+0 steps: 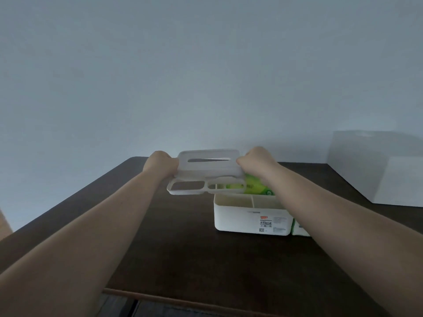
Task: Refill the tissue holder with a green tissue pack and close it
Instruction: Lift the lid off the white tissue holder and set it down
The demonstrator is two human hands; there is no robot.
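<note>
The white tissue holder [240,221] stands on the dark table, its top uncovered. A green tissue pack [258,188] lies in its rear compartment, partly hidden by my right forearm. The white lid [210,171], with a tissue slot and two cut-outs, hangs in the air above and to the left of the holder. My left hand [160,163] grips the lid's left end. My right hand [256,160] grips its right end. The lid tilts slightly, its cut-out edge lower and nearer me.
A second tissue pack [299,229] lies against the holder's right side, mostly hidden by my arm. A large white box [377,172] stands at the table's far right. The dark table [174,248] ends at a pale wall behind.
</note>
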